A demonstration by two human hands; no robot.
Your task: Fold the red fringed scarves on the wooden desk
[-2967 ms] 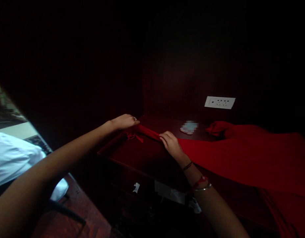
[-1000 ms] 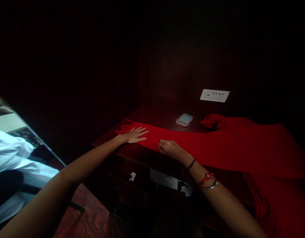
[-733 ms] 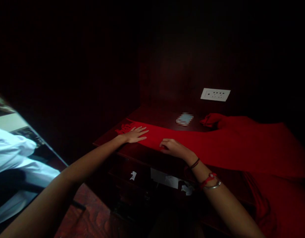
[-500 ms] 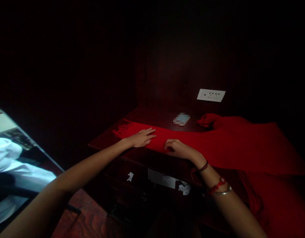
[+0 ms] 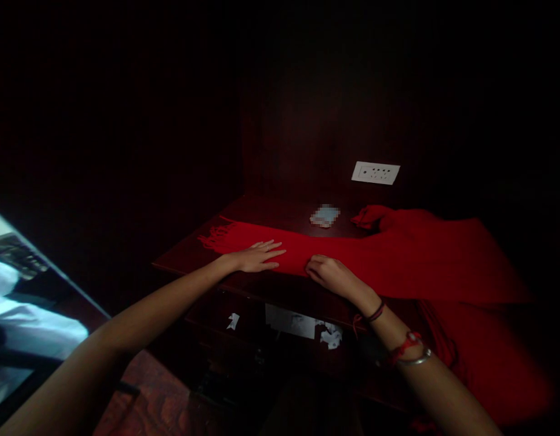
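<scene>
— Along the front edge of the bench (image 5: 184,257), what are the two hands doing?

— Both are resting on the red scarf (image 5: 398,257). The left hand (image 5: 257,257) is lying flat, palm down, fingers stretched out and pointing right, pressing on the cloth near its fringed end. A ring is showing on one finger.

— And the arm behind it?

— It is reaching in long and nearly straight from the lower left corner, the wrist crossing the bench's front edge.

— The right hand?

— The right hand (image 5: 332,274) is sitting just beside the left, close but not touching it. Its fingers are curling down onto the scarf's near edge; whether they are pinching the cloth or only pressing on it, I cannot tell in this dim light. The forearm is coming up from the lower right, wearing a dark band, a red thread and a metal bangle (image 5: 414,357).

— Where is the scarf lying?

— It is stretching across the bench from the fringe (image 5: 214,235) near the left edge toward the right edge, where it is widening and spilling down over the front. A bunched fold is sitting at the back, toward the wall.

— Anything else there?

— A small blurred pale object (image 5: 324,215) is lying at the back of the bench, behind the scarf, and a white socket plate (image 5: 375,172) is sitting on the dark wall above. Pale scraps (image 5: 289,320) are showing below the front edge.
</scene>
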